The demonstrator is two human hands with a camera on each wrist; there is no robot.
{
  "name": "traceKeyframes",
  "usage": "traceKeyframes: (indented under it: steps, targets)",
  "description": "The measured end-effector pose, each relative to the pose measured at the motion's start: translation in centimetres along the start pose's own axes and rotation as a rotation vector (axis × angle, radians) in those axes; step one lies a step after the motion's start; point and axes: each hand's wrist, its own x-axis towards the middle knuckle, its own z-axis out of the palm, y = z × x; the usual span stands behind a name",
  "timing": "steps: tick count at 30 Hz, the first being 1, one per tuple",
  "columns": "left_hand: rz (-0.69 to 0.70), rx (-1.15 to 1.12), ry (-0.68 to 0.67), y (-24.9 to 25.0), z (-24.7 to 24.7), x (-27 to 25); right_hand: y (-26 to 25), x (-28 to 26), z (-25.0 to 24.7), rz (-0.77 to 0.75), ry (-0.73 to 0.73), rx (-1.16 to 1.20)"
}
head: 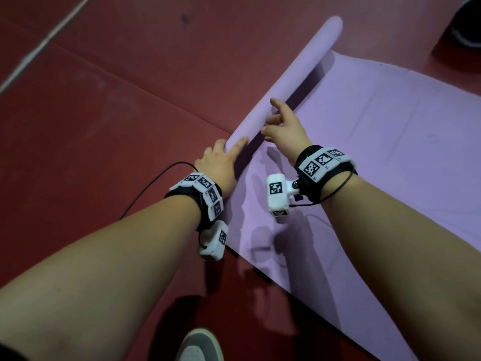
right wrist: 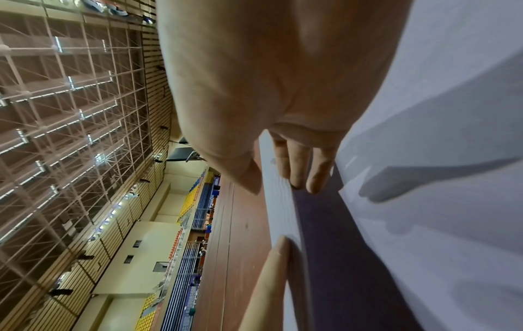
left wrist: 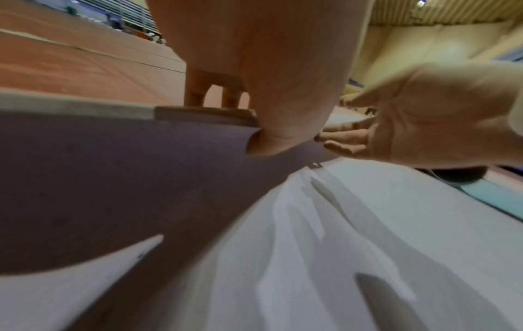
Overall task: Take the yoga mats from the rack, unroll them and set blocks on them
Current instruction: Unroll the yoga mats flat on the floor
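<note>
Lilac mat [head: 377, 142] lies partly unrolled on the red floor [head: 104, 113]; the rolled part [head: 294, 74] remains at its far end. Left hand [head: 221, 162] rests at the roll's near end, fingers [head: 238, 147] straight, gripping nothing. Right hand [head: 283, 126] beside it, fingers [right wrist: 294, 165] extended flat against the roll, not closed round it.

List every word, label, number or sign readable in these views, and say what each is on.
No readable words or numbers.
Wrist bands: black-and-white square code markers, patterns only; tiny characters beside them are too small to read.
Wrist cameras: the same kind of marker, no text.
Mat: faint embossed lines, no lettering.
Far wall: a row of pale lettering, too blurred to read.
</note>
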Motion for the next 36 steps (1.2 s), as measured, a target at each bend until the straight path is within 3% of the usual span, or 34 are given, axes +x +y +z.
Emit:
traceKeyframes:
  steps: [7, 12, 16, 22, 26, 34, 36]
  targets:
    - [-0.193, -0.186, 0.145, -4.6, -1.4, 1.8, -1.0, 1.9, 3.4, -0.163, -0.128, -0.21]
    - [-0.343, -0.269, 0.136, -6.1, 0.1, 1.8, -1.2, 3.6, 5.4, -0.269, -0.233, -0.432]
    - [-0.362, -0.36, 0.188, -6.6, 1.8, 2.3, 0.1, 5.0, 6.4, -0.281, -0.292, -0.572]
    - [-0.292, -0.323, -0.047, -7.1, 3.7, 3.9, 3.0, 7.0, 8.2, -0.269, -0.373, -1.006]
    - [-0.306, -0.253, -0.084, -7.4, 4.6, 5.1, 4.1, 8.1, 9.1, -0.27, -0.393, -1.258]
    - [-0.349, -0.252, -0.084, -5.2, 3.8, 7.0, 4.8, 8.6, 9.1, -0.26, -0.383, -1.267]
    - [-0.3, -0.347, -0.094, -4.8, 3.0, 8.3, 4.3, 9.8, 8.0, -0.235, -0.367, -1.107]
